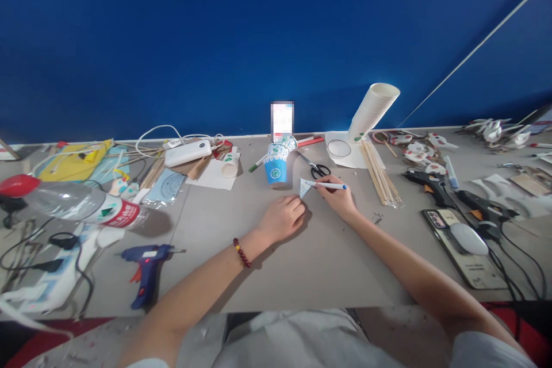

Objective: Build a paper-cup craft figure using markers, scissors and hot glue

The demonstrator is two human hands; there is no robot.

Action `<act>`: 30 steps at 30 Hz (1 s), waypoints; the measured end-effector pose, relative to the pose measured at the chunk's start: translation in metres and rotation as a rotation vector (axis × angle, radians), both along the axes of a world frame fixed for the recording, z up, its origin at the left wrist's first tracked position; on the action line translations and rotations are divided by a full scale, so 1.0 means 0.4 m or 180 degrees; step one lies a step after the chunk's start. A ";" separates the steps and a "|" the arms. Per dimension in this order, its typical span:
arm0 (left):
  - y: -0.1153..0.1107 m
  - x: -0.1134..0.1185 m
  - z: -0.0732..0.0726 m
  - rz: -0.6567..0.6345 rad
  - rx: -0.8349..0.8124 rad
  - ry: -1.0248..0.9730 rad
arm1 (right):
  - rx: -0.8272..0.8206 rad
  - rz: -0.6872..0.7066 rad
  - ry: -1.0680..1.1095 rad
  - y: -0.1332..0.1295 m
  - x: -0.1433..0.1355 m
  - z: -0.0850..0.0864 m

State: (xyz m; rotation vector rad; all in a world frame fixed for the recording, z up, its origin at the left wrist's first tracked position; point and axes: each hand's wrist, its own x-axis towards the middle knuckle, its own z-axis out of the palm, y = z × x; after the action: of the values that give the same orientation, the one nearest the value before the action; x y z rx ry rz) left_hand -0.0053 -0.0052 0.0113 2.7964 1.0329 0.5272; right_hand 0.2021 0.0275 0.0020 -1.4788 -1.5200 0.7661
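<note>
White-and-blue marker (338, 186) in the right hand (340, 198), tip at a small paper piece (304, 187).
The paper lies between the hands, just beyond the left hand (282, 218), whose fingers curl near its edge; whether they grip it, I cannot tell. Ahead of the left hand stands a blue patterned cup (275, 172); black-handled scissors (320, 171) lie just past the right.

1. Far: a blue wall (259, 29) across the back.
2. Left: a clear bottle (69, 200) with a red cap (19, 186).
3. Near left: a blue glue gun (149, 270), right of a white power strip (60, 287).
4. Far left: a white power bank (187, 153).
5. Right: 2 black glue guns (431, 185).
6. Near right: a phone (478, 273), a white mouse (469, 238) overlapping it.
</note>
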 end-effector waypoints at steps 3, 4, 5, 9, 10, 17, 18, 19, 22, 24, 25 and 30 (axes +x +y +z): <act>0.001 0.001 0.001 -0.0041 -0.0036 0.0026 | 0.0022 0.0018 -0.0164 0.001 -0.003 0.001; 0.002 0.001 0.001 -0.0053 -0.0039 0.0028 | 0.0024 0.0023 -0.0180 0.001 -0.003 0.000; 0.002 0.001 0.000 -0.0060 -0.0039 0.0026 | 0.0027 0.0035 -0.0182 0.001 -0.003 -0.001; 0.004 0.000 -0.002 -0.0087 -0.0015 0.0050 | 0.0106 0.0118 -0.0181 0.004 -0.002 -0.011; 0.004 0.000 -0.002 -0.0090 -0.0007 0.0069 | 0.0123 0.0133 -0.0187 0.005 -0.001 -0.012; 0.001 0.002 0.001 -0.0047 -0.0007 0.0045 | 0.0075 0.0196 -0.0121 0.000 -0.006 -0.002; 0.001 0.002 0.002 -0.0050 -0.0017 0.0039 | 0.0056 0.0192 -0.0115 -0.001 -0.006 0.000; 0.001 0.002 0.002 -0.0053 -0.0027 0.0033 | 0.0044 0.0185 -0.0113 -0.001 -0.007 0.001; 0.002 0.002 0.001 -0.0060 -0.0061 0.0029 | 0.0055 0.0186 -0.0128 -0.002 -0.007 0.001; 0.002 0.002 0.000 -0.0059 -0.0062 0.0044 | 0.0083 0.0184 -0.0158 -0.002 -0.007 0.001; 0.003 0.003 -0.001 -0.0057 -0.0056 0.0050 | 0.0094 0.0178 -0.0173 -0.002 -0.006 0.001; 0.004 0.005 -0.001 -0.0051 -0.0065 0.0064 | 0.0143 0.0144 -0.0205 -0.004 -0.005 0.001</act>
State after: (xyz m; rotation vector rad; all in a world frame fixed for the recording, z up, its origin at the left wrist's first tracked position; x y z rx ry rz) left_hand -0.0033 -0.0037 0.0108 2.7953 1.0127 0.4849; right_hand 0.2002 0.0260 0.0026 -1.4526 -1.6137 0.7122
